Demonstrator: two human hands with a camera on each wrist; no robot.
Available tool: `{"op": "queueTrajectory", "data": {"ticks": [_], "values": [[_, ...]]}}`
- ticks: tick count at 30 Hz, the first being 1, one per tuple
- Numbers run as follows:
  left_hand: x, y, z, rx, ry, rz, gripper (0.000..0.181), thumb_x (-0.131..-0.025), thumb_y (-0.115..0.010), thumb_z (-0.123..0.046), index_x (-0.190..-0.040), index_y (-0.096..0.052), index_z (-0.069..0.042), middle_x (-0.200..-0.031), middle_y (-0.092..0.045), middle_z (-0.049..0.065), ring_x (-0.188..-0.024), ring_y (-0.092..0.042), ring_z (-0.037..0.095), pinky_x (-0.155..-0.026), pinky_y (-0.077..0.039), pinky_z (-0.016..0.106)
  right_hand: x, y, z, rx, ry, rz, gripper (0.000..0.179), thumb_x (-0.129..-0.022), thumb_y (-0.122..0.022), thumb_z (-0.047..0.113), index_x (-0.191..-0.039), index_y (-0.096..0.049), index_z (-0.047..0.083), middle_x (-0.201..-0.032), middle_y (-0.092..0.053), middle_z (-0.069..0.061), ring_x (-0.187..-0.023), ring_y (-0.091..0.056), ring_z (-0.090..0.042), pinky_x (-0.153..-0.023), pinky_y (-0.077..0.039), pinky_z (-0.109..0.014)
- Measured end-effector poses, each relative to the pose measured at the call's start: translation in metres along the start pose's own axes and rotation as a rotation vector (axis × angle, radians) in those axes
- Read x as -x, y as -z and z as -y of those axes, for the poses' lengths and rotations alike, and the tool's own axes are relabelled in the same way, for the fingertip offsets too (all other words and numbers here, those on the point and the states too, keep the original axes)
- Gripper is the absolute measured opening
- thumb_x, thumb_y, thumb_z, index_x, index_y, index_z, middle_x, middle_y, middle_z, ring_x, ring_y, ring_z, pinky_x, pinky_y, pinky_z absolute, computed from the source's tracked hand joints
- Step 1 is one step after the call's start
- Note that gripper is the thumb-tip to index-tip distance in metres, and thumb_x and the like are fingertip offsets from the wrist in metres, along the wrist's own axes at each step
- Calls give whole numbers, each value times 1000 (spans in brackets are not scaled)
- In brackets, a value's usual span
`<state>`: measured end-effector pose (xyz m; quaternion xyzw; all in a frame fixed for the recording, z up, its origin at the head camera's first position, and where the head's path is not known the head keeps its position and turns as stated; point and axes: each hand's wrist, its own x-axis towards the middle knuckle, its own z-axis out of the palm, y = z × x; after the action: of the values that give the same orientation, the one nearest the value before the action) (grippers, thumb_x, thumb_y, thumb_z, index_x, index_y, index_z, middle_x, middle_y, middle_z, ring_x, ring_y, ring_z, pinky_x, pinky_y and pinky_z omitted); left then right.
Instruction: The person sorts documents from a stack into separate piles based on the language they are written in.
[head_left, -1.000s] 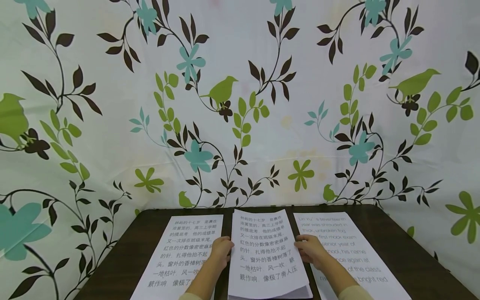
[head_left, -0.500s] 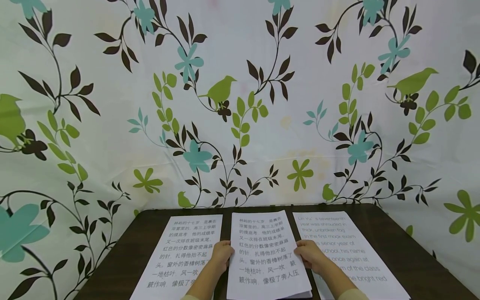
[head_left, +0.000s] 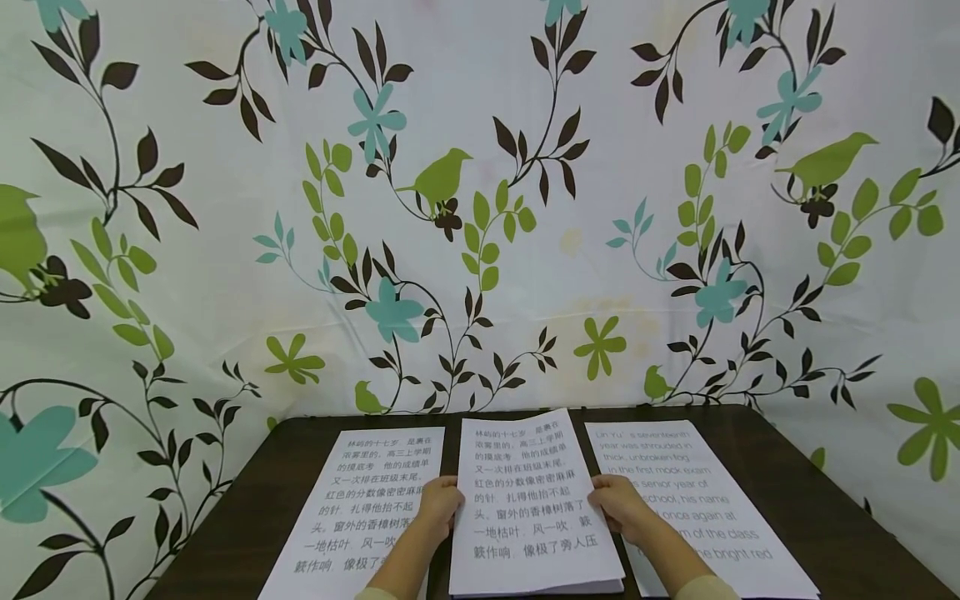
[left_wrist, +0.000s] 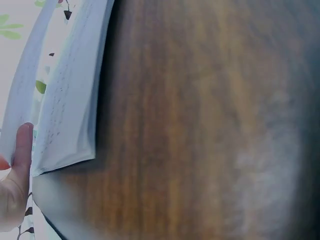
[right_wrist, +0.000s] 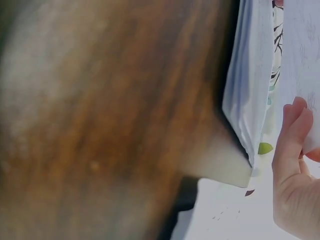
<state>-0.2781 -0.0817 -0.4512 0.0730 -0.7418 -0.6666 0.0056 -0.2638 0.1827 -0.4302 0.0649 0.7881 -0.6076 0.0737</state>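
In the head view, a small stack of white paper sheets (head_left: 525,500) printed with Chinese text is between my two hands. My left hand (head_left: 441,504) grips its left edge, and my right hand (head_left: 618,504) grips its right edge. The stack's far right corner stands a little higher than the left one, and under sheets show at the near edge. From the left wrist, fingers (left_wrist: 22,145) lie against the sheet (left_wrist: 25,80). The right wrist view has fingers (right_wrist: 295,130) curled at the sheet's (right_wrist: 305,60) other side.
Left of my hands lies another Chinese-text paper pile (head_left: 375,467); my left forearm overlaps it. An English-text pile (head_left: 705,508) lies on the right, partly behind my right arm. All are on a dark wooden table (head_left: 240,533). A leaf-and-bird patterned cloth (head_left: 525,275) hangs behind.
The middle stack dipped slightly toward me, then rose again and shifted a little left, its far right corner now higher. Both hands moved with it and kept their grip; the side piles stayed put.
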Motion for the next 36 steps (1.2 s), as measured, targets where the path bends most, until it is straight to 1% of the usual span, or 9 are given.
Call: {"op": "queueTrajectory", "data": {"ticks": [2,8,11,18,23,25,30,32,36], "values": [[0,2,-2,4,-6,5,45,-67,-45,12,-112,-44,17,-79,-58,13,-59,-54,19,-45,-40,24,0,-1,2,7,1,-10,39,-76,-49,0,-112,-44,-15,-76,-58,-9,-64,-58,-19,-56,-47,-31],[1,9,-9,12,-17,17,46,-68,-45,12,-114,-43,17,-83,-57,15,-64,-55,20,-53,-45,28,0,-5,8,5,16,-28,38,-77,-49,1,-112,-45,-13,-77,-59,-8,-65,-58,-18,-56,-47,-30],[1,12,-12,13,-17,20,45,-69,-45,12,-114,-43,17,-84,-57,15,-67,-55,20,-56,-46,30,-1,-7,10,-15,40,-19,38,-78,-48,1,-112,-45,-14,-77,-59,-8,-66,-59,-19,-56,-47,-31],[0,22,-20,10,23,13,48,-72,-46,10,-119,-39,14,-95,-54,18,-73,-55,22,-61,-46,32,-2,-12,16,-43,82,14,40,-78,-47,0,-115,-42,-15,-78,-59,-9,-65,-59,-20,-55,-47,-31],[1,31,-26,42,15,34,50,-73,-45,10,-122,-35,14,-101,-53,21,-74,-57,21,-61,-46,30,-1,-18,24,-82,97,29,38,-79,-46,-1,-114,-42,-14,-80,-59,-11,-69,-60,-24,-57,-49,-34],[1,36,-28,45,13,33,51,-73,-45,9,-122,-35,14,-101,-53,21,-74,-57,21,-61,-47,31,-1,-21,28,-78,102,32,39,-80,-46,0,-116,-40,-14,-81,-59,-11,-70,-60,-24,-59,-49,-34],[1,49,-33,33,21,-4,49,-75,-45,8,-123,-35,12,-102,-53,21,-75,-58,22,-62,-47,31,0,-31,37,-56,108,38,40,-81,-47,2,-118,-40,-13,-83,-58,-10,-70,-60,-22,-60,-48,-33],[1,54,-36,19,37,-29,48,-76,-46,6,-123,-36,11,-102,-53,21,-76,-57,21,-62,-47,30,0,-35,41,-51,102,38,40,-82,-48,4,-118,-40,-12,-83,-59,-10,-70,-60,-21,-60,-48,-32],[0,64,-39,-1,54,-51,47,-78,-46,4,-124,-37,8,-103,-53,19,-76,-57,20,-62,-47,29,-1,-44,46,-63,92,47,40,-82,-48,5,-119,-41,-11,-83,-59,-10,-70,-60,-20,-60,-48,-31]]}}
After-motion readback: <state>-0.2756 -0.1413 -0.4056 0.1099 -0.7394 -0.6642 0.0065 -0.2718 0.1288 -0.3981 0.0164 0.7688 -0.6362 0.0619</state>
